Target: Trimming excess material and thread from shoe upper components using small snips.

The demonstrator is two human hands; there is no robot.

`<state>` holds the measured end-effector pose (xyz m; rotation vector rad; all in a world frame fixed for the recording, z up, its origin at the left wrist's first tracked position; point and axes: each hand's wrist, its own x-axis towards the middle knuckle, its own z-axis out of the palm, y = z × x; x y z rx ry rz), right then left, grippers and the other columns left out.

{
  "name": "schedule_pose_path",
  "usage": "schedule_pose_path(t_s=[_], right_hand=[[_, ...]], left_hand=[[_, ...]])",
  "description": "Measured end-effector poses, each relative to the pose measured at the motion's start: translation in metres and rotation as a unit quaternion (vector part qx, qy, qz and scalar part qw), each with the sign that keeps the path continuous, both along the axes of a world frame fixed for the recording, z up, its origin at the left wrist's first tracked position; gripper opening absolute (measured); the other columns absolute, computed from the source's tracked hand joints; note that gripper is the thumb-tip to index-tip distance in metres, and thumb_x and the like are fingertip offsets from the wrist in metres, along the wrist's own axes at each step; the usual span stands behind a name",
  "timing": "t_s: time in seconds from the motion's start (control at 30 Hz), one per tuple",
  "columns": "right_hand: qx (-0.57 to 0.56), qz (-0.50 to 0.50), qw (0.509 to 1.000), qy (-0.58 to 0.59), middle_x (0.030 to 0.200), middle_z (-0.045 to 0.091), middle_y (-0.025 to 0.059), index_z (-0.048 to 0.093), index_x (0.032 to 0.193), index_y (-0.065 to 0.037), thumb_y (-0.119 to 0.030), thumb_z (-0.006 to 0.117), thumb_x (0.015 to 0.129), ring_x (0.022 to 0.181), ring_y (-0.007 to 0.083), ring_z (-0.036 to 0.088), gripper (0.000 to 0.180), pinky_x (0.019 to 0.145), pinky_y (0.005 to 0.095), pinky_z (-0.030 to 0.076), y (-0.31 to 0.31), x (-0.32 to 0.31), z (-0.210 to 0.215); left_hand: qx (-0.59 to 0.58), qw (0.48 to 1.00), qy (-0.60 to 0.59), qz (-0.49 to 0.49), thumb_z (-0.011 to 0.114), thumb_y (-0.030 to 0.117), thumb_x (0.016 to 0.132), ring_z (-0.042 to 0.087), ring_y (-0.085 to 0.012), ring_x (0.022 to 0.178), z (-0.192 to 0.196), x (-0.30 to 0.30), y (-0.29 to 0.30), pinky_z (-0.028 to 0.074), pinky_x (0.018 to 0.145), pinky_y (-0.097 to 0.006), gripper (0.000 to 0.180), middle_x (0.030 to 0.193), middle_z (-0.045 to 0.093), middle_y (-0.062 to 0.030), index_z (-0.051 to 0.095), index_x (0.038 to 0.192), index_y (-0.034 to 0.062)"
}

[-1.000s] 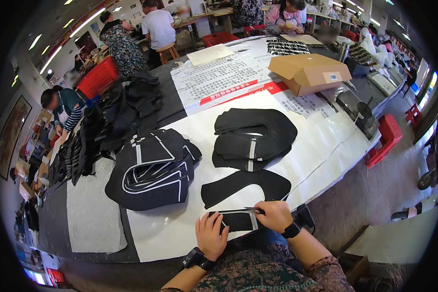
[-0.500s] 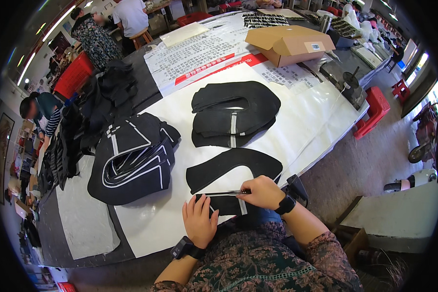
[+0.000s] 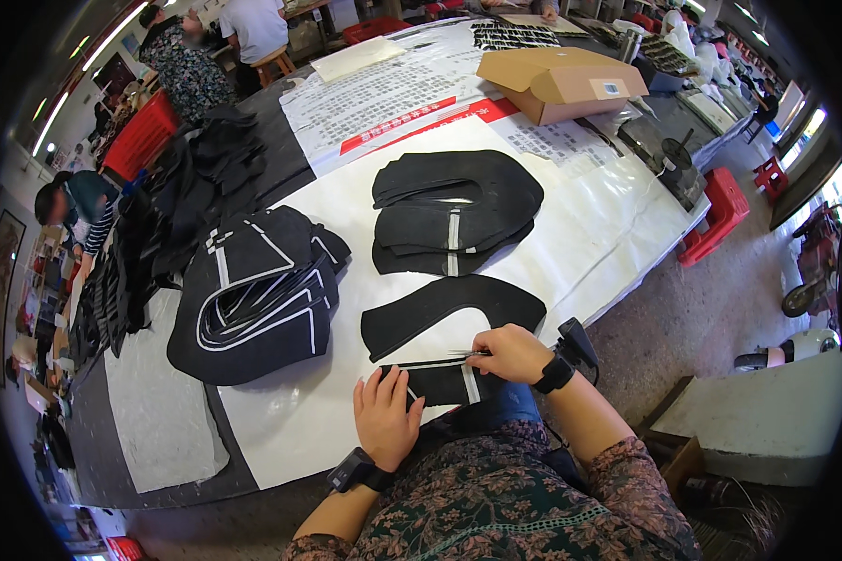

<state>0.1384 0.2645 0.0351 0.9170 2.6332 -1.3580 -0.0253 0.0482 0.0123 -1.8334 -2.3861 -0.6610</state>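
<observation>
A U-shaped black fabric piece (image 3: 447, 307) lies on white sheeting at the table's near edge, its lower arm marked with white strips. My left hand (image 3: 385, 421) rests flat on the left end of that lower arm, fingers stretched out and holding nothing. Pinched in the fingers of my right hand (image 3: 513, 355) is a slim pointed metal tool (image 3: 460, 353); its exact kind is unclear. The tool points left, just above the white strip along the arm's upper edge. Farther off sits a stack of similar black pieces (image 3: 496, 201).
To the left is a larger pile of black pieces with white strips (image 3: 253, 346), and beyond it a heap of black fabric (image 3: 196, 178). A cardboard box (image 3: 561, 84) stands at the back. A red stool (image 3: 716, 215) is beside the table's right edge. Other people are farther away.
My right hand has moved slightly up and right with the metal tool, which has lifted off the strip's line. The left hand stays on the fabric.
</observation>
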Motion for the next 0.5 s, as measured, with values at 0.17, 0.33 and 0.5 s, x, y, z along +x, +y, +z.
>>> schedule_pose_path(t_s=[0.17,0.33,0.5], right_hand=[[0.107,-0.029,0.994,-0.004,0.078,0.071,0.0173,0.073,0.086,-0.007,-0.034,0.074,0.084,0.078,0.0373,0.07,0.026,0.072,0.0467,0.055,-0.003,-0.001,0.001],[0.019,-0.043,0.999,-0.009,0.074,0.07,0.0177,0.073,0.085,-0.003,-0.031,0.072,0.086,0.074,0.036,0.071,0.028,0.07,0.0426,0.056,-0.004,-0.002,0.009],[0.009,-0.048,0.999,0.023,0.069,0.07,0.0157,0.075,0.085,-0.001,-0.03,0.072,0.085,0.069,0.0324,0.071,0.03,0.067,0.039,0.055,-0.01,0.002,-0.001]], left_hand=[[0.002,1.0,0.005,0.011,0.075,0.024,0.083,0.05,-0.0359,0.129,-0.001,0.002,0.001,0.036,0.111,-0.057,0.05,0.134,0.061,-0.0127,0.064,0.127,0.0026],[0.002,1.0,-0.004,0.009,0.075,0.025,0.084,0.051,-0.0357,0.129,-0.002,0.003,0.0,0.035,0.111,-0.057,0.051,0.135,0.06,-0.0121,0.064,0.128,0.0022],[0.004,1.0,-0.003,0.012,0.075,0.026,0.084,0.051,-0.0357,0.129,-0.001,0.005,0.0,0.035,0.111,-0.057,0.051,0.135,0.06,-0.0122,0.064,0.128,0.002]])
